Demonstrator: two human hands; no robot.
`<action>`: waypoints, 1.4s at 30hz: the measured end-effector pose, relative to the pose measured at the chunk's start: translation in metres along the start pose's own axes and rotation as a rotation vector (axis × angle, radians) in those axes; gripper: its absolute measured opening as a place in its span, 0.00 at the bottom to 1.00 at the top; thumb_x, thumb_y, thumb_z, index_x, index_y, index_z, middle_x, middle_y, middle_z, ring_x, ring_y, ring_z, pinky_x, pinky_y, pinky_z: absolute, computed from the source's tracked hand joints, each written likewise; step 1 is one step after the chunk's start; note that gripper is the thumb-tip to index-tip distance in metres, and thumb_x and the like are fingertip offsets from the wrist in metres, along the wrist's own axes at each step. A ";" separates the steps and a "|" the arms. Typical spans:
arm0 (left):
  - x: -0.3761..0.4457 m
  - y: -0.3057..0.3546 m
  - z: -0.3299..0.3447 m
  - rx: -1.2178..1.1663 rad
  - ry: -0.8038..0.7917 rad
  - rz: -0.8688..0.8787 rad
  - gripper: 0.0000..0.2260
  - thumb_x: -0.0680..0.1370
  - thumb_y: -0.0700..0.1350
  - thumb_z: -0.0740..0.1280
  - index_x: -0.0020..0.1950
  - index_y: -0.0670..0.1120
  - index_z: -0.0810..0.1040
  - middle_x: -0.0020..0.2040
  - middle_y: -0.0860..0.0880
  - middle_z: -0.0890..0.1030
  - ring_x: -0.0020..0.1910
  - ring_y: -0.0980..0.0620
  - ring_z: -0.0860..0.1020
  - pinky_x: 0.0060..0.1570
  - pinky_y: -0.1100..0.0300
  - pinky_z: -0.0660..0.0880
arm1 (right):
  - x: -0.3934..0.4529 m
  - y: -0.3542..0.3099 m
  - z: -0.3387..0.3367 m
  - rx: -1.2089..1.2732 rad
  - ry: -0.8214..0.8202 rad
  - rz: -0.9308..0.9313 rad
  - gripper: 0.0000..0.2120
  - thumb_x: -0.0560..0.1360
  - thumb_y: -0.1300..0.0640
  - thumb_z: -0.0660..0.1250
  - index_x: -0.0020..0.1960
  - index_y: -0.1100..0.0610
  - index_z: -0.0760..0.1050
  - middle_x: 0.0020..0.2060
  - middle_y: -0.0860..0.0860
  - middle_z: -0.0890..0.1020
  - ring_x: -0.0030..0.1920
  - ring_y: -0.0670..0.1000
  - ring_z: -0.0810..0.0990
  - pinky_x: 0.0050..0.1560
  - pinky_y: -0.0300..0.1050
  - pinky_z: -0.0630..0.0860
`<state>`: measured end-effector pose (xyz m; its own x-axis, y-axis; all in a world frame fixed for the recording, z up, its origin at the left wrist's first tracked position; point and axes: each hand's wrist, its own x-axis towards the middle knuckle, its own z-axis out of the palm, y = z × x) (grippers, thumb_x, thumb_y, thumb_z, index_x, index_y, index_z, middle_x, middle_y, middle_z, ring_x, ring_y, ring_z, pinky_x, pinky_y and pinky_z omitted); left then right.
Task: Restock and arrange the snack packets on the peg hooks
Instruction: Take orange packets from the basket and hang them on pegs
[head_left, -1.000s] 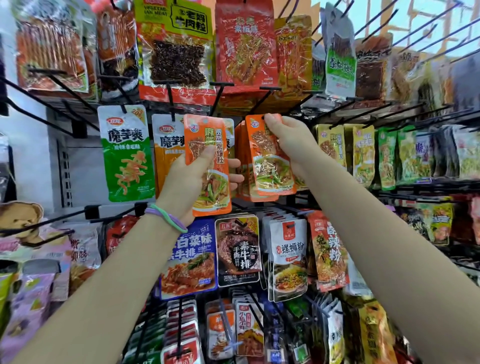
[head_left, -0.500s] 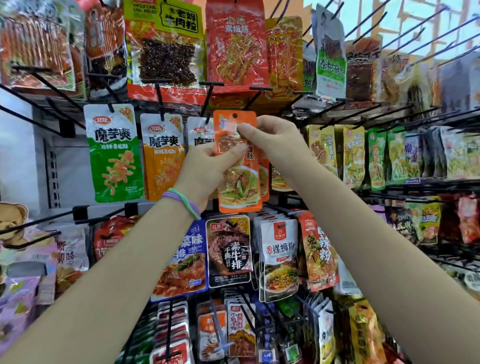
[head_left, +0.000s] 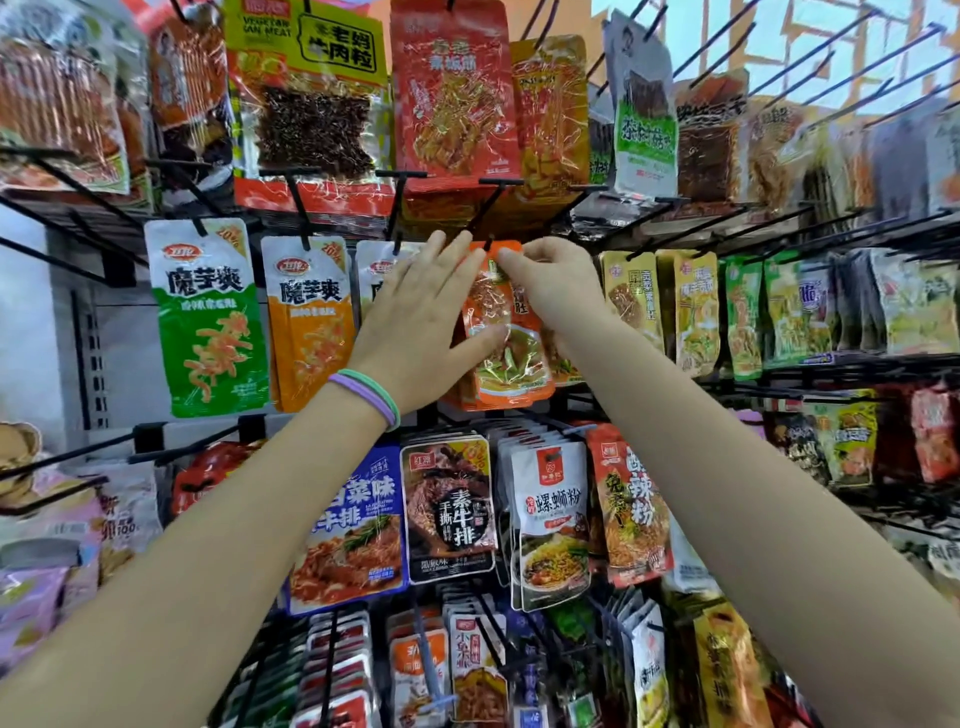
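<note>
An orange snack packet (head_left: 506, 338) hangs at the middle of the rack, its top at the tip of a black peg hook (head_left: 485, 208). My right hand (head_left: 558, 283) pinches the packet's top edge beside the hook. My left hand (head_left: 421, 322), with purple and green bands on the wrist, lies flat with fingers spread against the packet's left side, thumb across its front. More orange packets sit behind it.
Green (head_left: 208, 317) and orange (head_left: 311, 322) packets hang to the left, yellow and green ones (head_left: 696, 312) to the right. Large red packets (head_left: 452, 93) hang above, dark and white ones (head_left: 449, 509) below. Bare hooks (head_left: 831, 67) jut out at the upper right.
The left hand carried the orange packet rightward to the hook where the right hand was. The right hand took its top edge, and the left hand opened flat against it.
</note>
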<state>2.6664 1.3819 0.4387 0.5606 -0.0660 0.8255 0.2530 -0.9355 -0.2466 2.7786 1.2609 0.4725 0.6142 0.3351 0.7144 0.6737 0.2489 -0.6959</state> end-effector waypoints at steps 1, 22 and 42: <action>-0.001 -0.002 0.001 0.018 -0.022 -0.005 0.38 0.80 0.68 0.49 0.84 0.47 0.53 0.84 0.49 0.51 0.83 0.49 0.47 0.79 0.51 0.41 | -0.001 0.002 -0.001 -0.139 0.061 -0.108 0.09 0.78 0.53 0.70 0.53 0.56 0.75 0.43 0.48 0.78 0.43 0.46 0.77 0.44 0.33 0.73; -0.009 -0.003 0.002 0.168 -0.176 -0.122 0.33 0.81 0.68 0.53 0.83 0.57 0.52 0.84 0.49 0.44 0.83 0.45 0.42 0.78 0.39 0.47 | -0.038 0.064 -0.014 -1.022 0.058 -0.689 0.26 0.83 0.44 0.55 0.75 0.58 0.70 0.73 0.56 0.73 0.76 0.58 0.67 0.77 0.59 0.56; -0.312 0.338 0.266 -0.883 -0.920 0.300 0.31 0.79 0.60 0.54 0.76 0.42 0.71 0.73 0.41 0.74 0.71 0.41 0.74 0.66 0.45 0.75 | -0.479 0.321 -0.274 -0.989 -0.176 0.779 0.21 0.77 0.44 0.59 0.55 0.59 0.80 0.47 0.58 0.82 0.50 0.62 0.81 0.49 0.52 0.73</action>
<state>2.7863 1.1786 -0.0373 0.9232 -0.3792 0.0633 -0.3768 -0.8597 0.3449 2.8137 0.9318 -0.0731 0.9728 0.2210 0.0701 0.2247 -0.8241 -0.5200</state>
